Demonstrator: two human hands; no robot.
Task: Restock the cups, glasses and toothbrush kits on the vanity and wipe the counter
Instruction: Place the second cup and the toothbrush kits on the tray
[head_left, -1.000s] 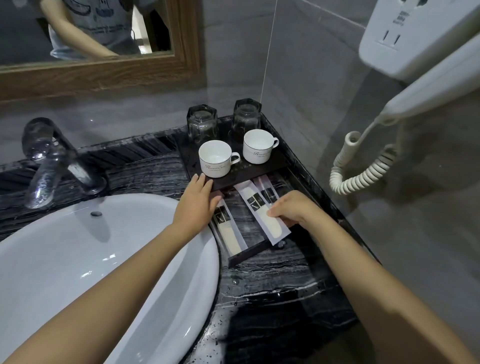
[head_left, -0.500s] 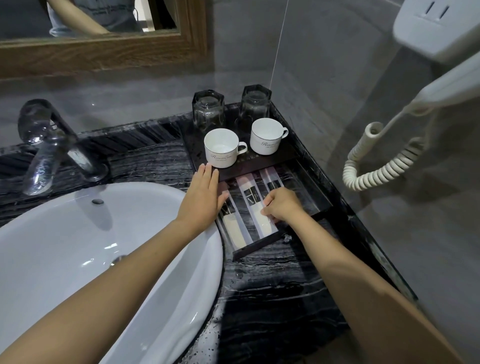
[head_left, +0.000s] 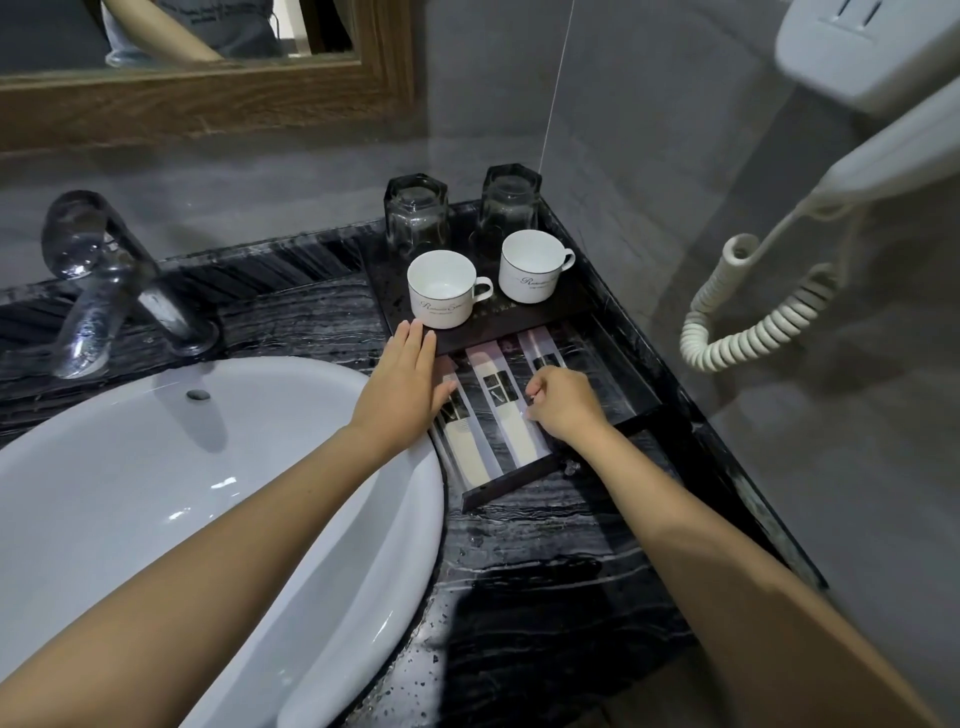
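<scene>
A dark tray (head_left: 506, 486) sits on the black marble counter (head_left: 545, 571) in the right corner. Two upside-down glasses (head_left: 415, 213) (head_left: 511, 202) stand at its back, two white cups (head_left: 441, 288) (head_left: 532, 265) in front of them. Three toothbrush kits lie side by side in the tray's lower front part: left (head_left: 467, 457), middle (head_left: 511, 421), right (head_left: 537, 348). My left hand (head_left: 402, 389) lies flat, fingers together, on the tray's left edge and the left kit. My right hand (head_left: 563, 402) is curled over the right kit, fingertips at the middle kit's edge.
A white basin (head_left: 156, 493) fills the left, with a chrome tap (head_left: 98, 280) behind it. A wall hairdryer (head_left: 872, 67) with a coiled cord (head_left: 748, 317) hangs at the right. A wood-framed mirror (head_left: 208, 98) is above. Water drops dot the counter near the basin.
The kits went from fanned and slanted to lying straight and parallel. My right hand slid back toward the right kit. My left hand stayed on the tray's left edge.
</scene>
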